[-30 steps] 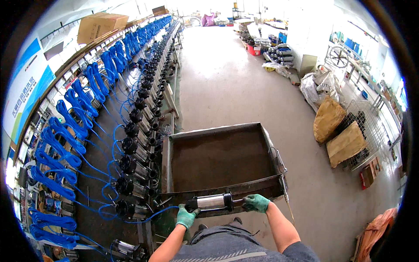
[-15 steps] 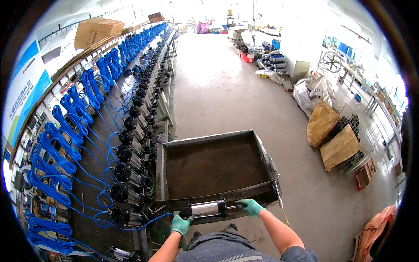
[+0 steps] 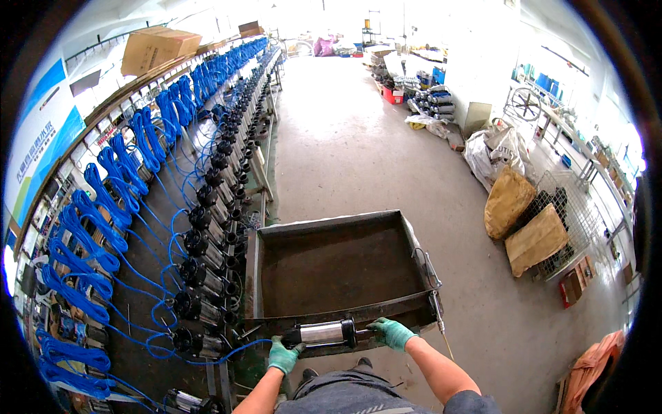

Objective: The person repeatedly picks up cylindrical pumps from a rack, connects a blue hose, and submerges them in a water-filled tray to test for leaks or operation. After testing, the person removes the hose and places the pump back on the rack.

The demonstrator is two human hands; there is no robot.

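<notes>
A submersible pump (image 3: 324, 333), a silver cylinder with black ends, lies crosswise on the near ledge of the metal tank. My left hand (image 3: 283, 355), in a green glove, is closed around its black left end, where a blue cable (image 3: 243, 350) runs off to the left. My right hand (image 3: 394, 334), gloved too, is at the right end beside a thin shaft. Its fingers are bent together there, and what lies between them is too small to make out. The open metal tank (image 3: 407, 243) stands just beyond the pump, with a dark brown inside.
Along the left, a long bench holds rows of similar pumps (image 3: 201, 276) with coiled blue cables (image 3: 83, 255). A metal fitting with a thin hose (image 3: 438, 310) hangs at the tank's right corner. Brown sacks (image 3: 538, 239) and a wire cage (image 3: 586, 221) stand at the right.
The whole view has shifted slightly. Both hands stay at the two ends of the pump, and the right hand's fingers have shifted a little along the shaft end.
</notes>
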